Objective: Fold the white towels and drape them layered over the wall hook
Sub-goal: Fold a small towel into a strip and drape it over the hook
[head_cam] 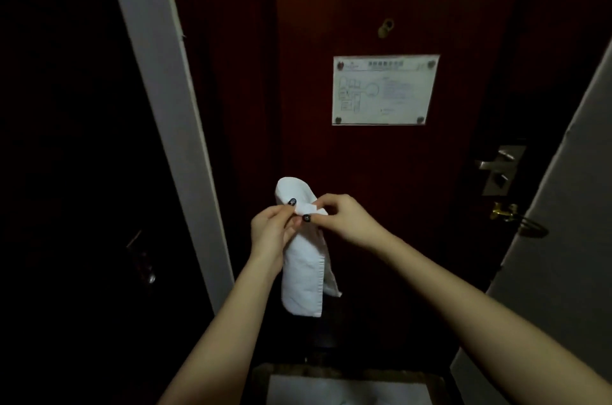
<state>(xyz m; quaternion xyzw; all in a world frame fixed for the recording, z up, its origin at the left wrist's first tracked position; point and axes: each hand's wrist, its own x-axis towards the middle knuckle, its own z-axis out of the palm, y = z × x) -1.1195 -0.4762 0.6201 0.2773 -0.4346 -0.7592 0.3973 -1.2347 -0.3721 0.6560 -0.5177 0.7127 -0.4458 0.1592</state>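
The white towel (303, 272) in front of you is folded into a long narrow band. It is rounded over at the top and hangs down against the dark red door (364, 156); what carries it is hidden. Your left hand (271, 229) pinches its upper left edge between thumb and fingers. Your right hand (344, 219) pinches a small white flap of it just beside, with both arms stretched forward. Up and to the right, the door bears a framed floor plan (382, 90), with a metal handle (495, 166) further right. More white cloth (347, 386) lies at the near edge.
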